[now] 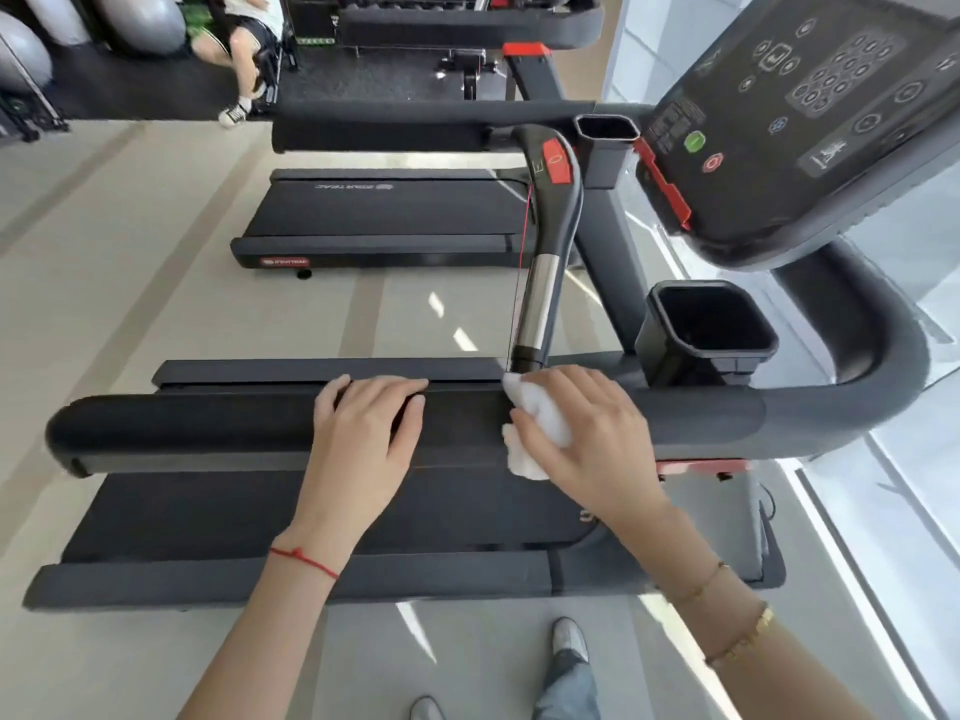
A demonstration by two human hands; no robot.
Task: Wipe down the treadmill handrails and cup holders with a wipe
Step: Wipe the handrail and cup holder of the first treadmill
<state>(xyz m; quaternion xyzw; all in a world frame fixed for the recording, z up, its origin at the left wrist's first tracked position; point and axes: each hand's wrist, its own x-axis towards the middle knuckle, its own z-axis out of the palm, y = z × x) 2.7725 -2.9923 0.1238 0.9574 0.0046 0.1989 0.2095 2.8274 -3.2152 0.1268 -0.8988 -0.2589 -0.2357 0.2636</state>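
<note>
1. Closest in, you get the person's shoes [570,639] and jeans on the pale floor [130,283], standing side-on to the treadmill.
2. Both forearms reach up over the treadmill deck [218,517]. There's a red string bracelet [304,559] on the left wrist and gold bracelets [737,634] on the right.
3. The left hand [363,439] lies flat on the near handrail [182,426], fingers loosely spread and draped over the top, holding nothing, just resting there.
4. The right hand [587,439] sits just beside it, further toward the console, fingers curled down on a bunched white wipe [540,423] and pressing it onto the same dark padded rail. A bit of wipe sticks out below the thumb.
5. Right behind the wipe, a chrome grip bar [537,304] with a red button rises off the frame.
6. A square black cup holder [709,319] sits just beyond the right hand. Looks empty, but the inside's too dark to be sure.
7. The console [810,106] is up at the right, with a second cup holder [607,129] past it.
8. Further back is another treadmill [384,215], then someone seated near grey exercise balls [140,18].
</note>
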